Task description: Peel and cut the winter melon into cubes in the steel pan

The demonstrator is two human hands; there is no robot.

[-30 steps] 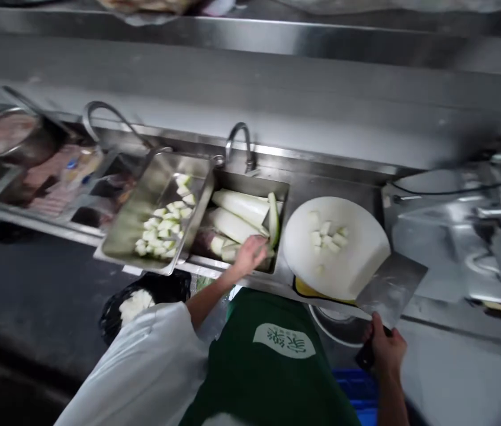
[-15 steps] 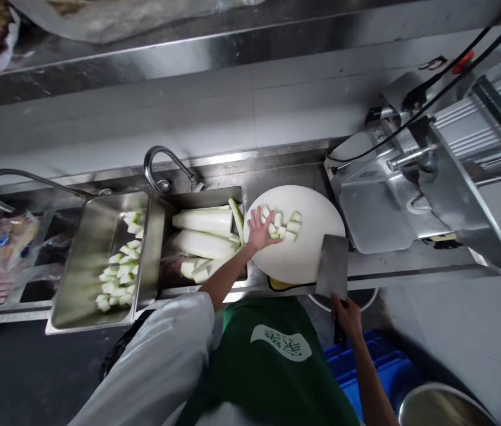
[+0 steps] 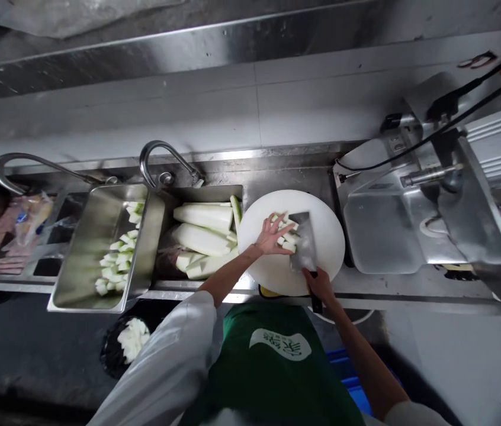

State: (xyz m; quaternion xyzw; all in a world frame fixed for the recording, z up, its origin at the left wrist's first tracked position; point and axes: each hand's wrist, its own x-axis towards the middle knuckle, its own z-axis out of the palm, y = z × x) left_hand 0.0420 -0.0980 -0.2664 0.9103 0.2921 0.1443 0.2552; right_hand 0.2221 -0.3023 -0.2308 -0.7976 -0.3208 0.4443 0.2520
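On a round white cutting board (image 3: 262, 275) lies a small group of cut chunks of pale green gourd (image 3: 289, 239). My left hand (image 3: 272, 236) rests over the left side of these chunks with its fingers spread. The handle of a cleaver is wrapped in my right hand (image 3: 320, 285). The broad blade of the cleaver (image 3: 304, 242) lies low over the board, against the right side of the chunks. Some chunks are hidden under the left hand's fingers and behind the blade.
Left of the board, a sink holds long peeled gourds (image 3: 204, 238). Beyond it, a steel pan (image 3: 82, 260) contains more chunks. Two taps curve over the counter's back edge. A metal slicing machine (image 3: 384, 231) stands at the right. A black-lined bin (image 3: 111, 349) with white scraps sits below.
The cleaver has moved left and up, from the board's right edge to beside the chunks. My left hand has shifted slightly right and down. The view has shifted a little.
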